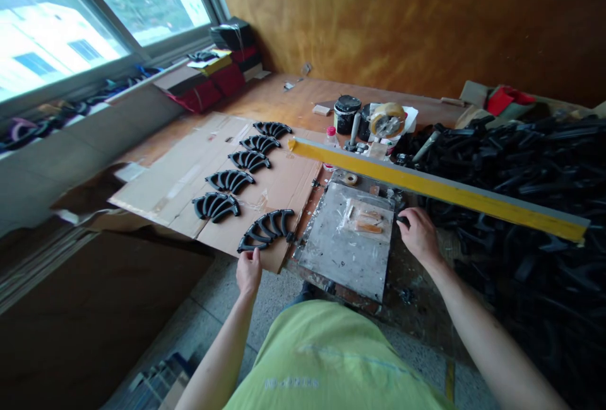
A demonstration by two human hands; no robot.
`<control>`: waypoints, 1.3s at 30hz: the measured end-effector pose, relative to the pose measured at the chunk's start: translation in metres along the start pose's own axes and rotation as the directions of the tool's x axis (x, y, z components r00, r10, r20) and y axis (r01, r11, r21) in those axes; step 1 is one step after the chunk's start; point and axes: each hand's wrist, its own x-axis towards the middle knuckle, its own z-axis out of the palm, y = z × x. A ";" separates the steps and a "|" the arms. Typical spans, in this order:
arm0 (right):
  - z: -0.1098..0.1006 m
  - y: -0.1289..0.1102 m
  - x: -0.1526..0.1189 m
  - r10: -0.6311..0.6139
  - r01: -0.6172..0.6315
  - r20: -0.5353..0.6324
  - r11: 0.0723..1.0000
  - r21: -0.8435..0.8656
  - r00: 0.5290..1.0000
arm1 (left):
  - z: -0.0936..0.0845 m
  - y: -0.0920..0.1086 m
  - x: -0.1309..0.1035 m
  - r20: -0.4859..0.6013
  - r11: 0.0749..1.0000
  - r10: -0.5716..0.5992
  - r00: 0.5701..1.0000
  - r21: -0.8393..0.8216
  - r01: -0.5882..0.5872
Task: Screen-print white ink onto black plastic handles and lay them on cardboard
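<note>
My left hand (249, 272) is at the near edge of a cardboard sheet (180, 176), its fingers pinched on the end of a black curved handle (250, 246). That handle is the nearest of a fanned group of similar black handles (272, 224). Farther back on the cardboard, several more such fans (222, 181) form a row. Off the right edge of a grey metal plate (341, 258), my right hand (419, 233) has its fingertips closed around a small black piece (403, 221). Most of that piece is hidden by the fingers.
A long yellow-and-grey bar (426, 186) crosses above the plate. Behind it stand a black tub (347, 113), a tape roll (388, 121) and a red-capped bottle (330, 137). Black parts (511, 164) pile up at right. Orange-brown pieces (369, 224) lie on the plate.
</note>
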 end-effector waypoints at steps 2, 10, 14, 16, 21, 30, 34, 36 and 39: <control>-0.001 -0.003 -0.001 -0.021 0.022 -0.019 1.000 0.014 1.000 | 0.004 0.003 -0.009 -0.104 0.999 0.049 0.993 0.018 -0.047; 0.049 -0.007 0.002 -0.162 0.143 0.189 0.984 0.109 0.969 | 0.016 0.023 -0.012 -0.189 0.929 0.326 0.926 0.248 -0.276; 0.052 -0.010 0.004 -0.219 0.225 0.231 0.974 0.002 0.948 | 0.016 0.030 -0.013 -0.182 0.921 0.326 0.927 0.283 -0.268; 0.049 -0.021 0.006 -0.250 0.267 0.248 0.963 -0.035 0.936 | 0.015 0.035 -0.016 -0.176 0.916 0.334 0.926 0.293 -0.275; 0.074 -0.088 0.017 -0.392 0.365 0.317 0.920 0.142 0.864 | 0.010 0.044 -0.021 -0.188 0.922 0.296 0.937 0.312 -0.229; 0.192 -0.238 0.026 -0.445 0.438 0.692 0.876 0.204 0.568 | 0.005 0.019 0.010 -0.026 0.967 0.232 0.972 0.113 -0.228; 0.236 -0.271 0.026 -0.251 0.372 0.822 0.927 0.052 0.512 | -0.004 0.015 0.027 0.118 0.962 0.261 0.958 0.048 -0.268; 0.248 -0.280 0.025 -0.170 0.328 0.835 0.945 -0.012 0.523 | -0.010 0.015 0.032 0.190 0.970 0.232 0.954 0.029 -0.242; 0.256 -0.285 0.023 -0.112 0.284 0.827 0.957 -0.060 0.552 | -0.018 0.015 0.036 0.268 0.972 0.222 0.938 0.014 -0.234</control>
